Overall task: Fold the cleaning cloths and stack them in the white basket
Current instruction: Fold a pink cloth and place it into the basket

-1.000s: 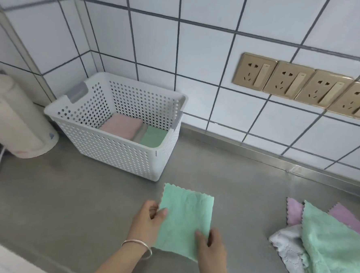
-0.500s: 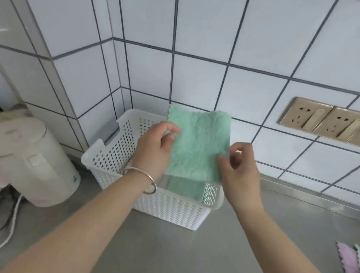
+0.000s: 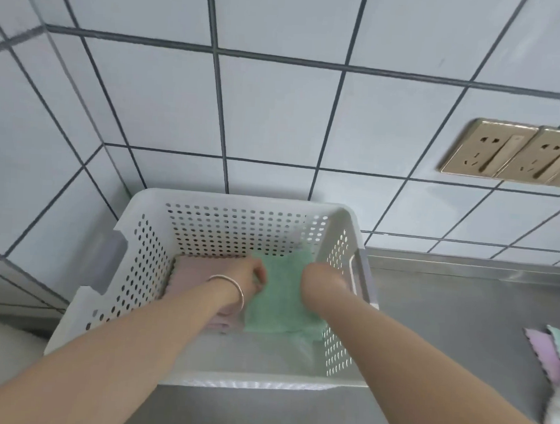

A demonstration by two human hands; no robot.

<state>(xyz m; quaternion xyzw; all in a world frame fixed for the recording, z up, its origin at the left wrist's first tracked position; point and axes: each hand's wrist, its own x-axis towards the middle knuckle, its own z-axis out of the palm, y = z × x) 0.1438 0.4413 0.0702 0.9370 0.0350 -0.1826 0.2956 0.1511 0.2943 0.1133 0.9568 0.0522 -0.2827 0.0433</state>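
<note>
Basket (image 3: 144, 269): white plastic, walls perforated, rim smooth, slight sheen. Green cloth (image 3: 280, 297): soft, nubby pile, matt. Pink cloth (image 3: 189, 272): same fuzzy textile, matt. Counter (image 3: 455, 321): brushed metal, dull grey sheen, raised back lip brighter. Wall tiles (image 3: 278, 113): glazed ceramic, smooth, glossy, dark grout. Sockets (image 3: 492, 152): gold-toned plates, satin finish. Bracelet (image 3: 234, 287): thin polished metal. Cloth pile (image 3: 551, 356): plush, scalloped edges.

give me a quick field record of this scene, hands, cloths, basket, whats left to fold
left hand: inside basket, holds left edge of green cloth
right hand: inside basket, on green cloth's right edge, grip hidden
green cloth: folded, in basket's right half
pink cloth: folded, beside it on the left
white basket: on steel counter, against tiled wall
unfolded cloths: right edge of counter
</note>
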